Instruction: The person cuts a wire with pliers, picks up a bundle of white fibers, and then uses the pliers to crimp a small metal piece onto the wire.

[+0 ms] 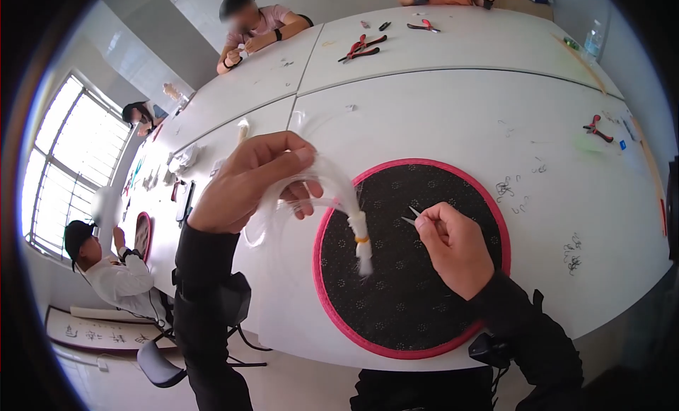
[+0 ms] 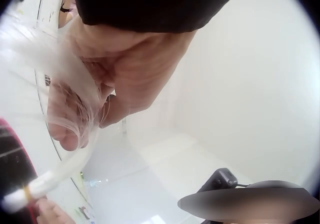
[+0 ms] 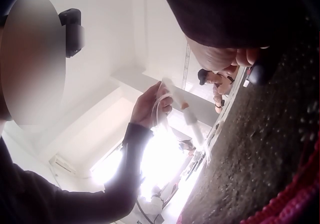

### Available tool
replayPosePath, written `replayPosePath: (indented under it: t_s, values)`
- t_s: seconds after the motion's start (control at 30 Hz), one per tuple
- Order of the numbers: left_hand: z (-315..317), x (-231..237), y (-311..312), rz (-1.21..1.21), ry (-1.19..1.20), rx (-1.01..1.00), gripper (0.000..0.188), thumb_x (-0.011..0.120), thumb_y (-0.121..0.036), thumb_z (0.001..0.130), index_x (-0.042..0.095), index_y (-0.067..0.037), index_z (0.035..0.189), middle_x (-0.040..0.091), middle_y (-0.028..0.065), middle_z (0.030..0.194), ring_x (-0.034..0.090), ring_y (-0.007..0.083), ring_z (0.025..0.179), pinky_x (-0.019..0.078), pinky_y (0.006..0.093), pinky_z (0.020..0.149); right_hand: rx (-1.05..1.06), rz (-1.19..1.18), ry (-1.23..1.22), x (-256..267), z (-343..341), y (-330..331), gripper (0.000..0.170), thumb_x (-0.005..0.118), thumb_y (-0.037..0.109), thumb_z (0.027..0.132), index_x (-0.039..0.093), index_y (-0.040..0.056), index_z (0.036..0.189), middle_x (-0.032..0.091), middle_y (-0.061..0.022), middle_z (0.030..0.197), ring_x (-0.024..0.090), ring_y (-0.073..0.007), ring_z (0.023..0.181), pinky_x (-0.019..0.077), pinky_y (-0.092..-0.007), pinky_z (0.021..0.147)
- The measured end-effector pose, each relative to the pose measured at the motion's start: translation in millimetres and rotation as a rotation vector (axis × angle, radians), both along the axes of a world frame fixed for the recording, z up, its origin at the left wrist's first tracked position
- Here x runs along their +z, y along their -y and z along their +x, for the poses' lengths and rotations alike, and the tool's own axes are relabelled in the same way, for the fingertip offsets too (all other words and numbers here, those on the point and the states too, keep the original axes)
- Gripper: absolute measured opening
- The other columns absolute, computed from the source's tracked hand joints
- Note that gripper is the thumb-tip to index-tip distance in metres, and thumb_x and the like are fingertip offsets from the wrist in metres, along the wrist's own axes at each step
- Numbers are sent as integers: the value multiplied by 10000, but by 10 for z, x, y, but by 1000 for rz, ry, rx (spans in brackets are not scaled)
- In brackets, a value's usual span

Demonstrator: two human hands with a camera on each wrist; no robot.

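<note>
My left hand (image 1: 258, 174) is raised over the table and grips a looped bundle of clear, thread-like strands (image 1: 322, 172). The bundle's wrapped white end, tied with a yellow band (image 1: 361, 239), hangs down over a round black mat (image 1: 396, 298) with a red rim. In the left wrist view the strands (image 2: 82, 88) run through the curled fingers. Over the mat, my right hand (image 1: 456, 248) pinches a small tool with two silver pointed tips (image 1: 410, 219) standing apart; its rest is hidden in the hand. The tips are left of the fingers, close to the bundle's end.
On the white table (image 1: 396, 107), red-handled pliers (image 1: 364, 49) lie at the back and another pair (image 1: 598, 128) at the right. Dark wire bits (image 1: 573, 255) are scattered right of the mat. Several people sit around, one (image 1: 106, 269) at the left. A bottle (image 1: 593, 40) stands back right.
</note>
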State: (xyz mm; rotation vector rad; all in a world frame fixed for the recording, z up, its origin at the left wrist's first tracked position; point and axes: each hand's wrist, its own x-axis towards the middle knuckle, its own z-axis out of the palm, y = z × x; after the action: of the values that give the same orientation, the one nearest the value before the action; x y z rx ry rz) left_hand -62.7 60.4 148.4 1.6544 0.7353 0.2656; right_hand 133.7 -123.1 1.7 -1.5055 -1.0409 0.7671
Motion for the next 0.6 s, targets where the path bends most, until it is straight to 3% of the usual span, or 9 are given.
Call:
replayPosePath:
  t_s: [0.13,0.27,0.6]
  values:
    - [278,-160,-29,2,165,-36,230,525,-200,1036,560,15,1111,710,163,895,724,193,729,604,294,681,24,-52,-23,60,6,16,197,596,179,1002,589,-11,948,532,-1,626,480,-43,536,411,-244,525]
    - [292,-215,-45,-24,183,-42,257,508,-195,1041,535,27,1168,715,208,976,744,226,830,615,309,743,26,-51,0,40,11,19,199,596,176,1002,583,-12,937,526,-5,616,485,-48,534,408,-248,520]
    - [160,-216,31,30,239,27,167,557,-173,1023,525,-19,1082,720,223,955,749,238,824,623,314,701,6,-12,9,27,-6,11,195,592,162,1000,582,-10,909,517,-8,603,470,-44,530,400,-249,515]
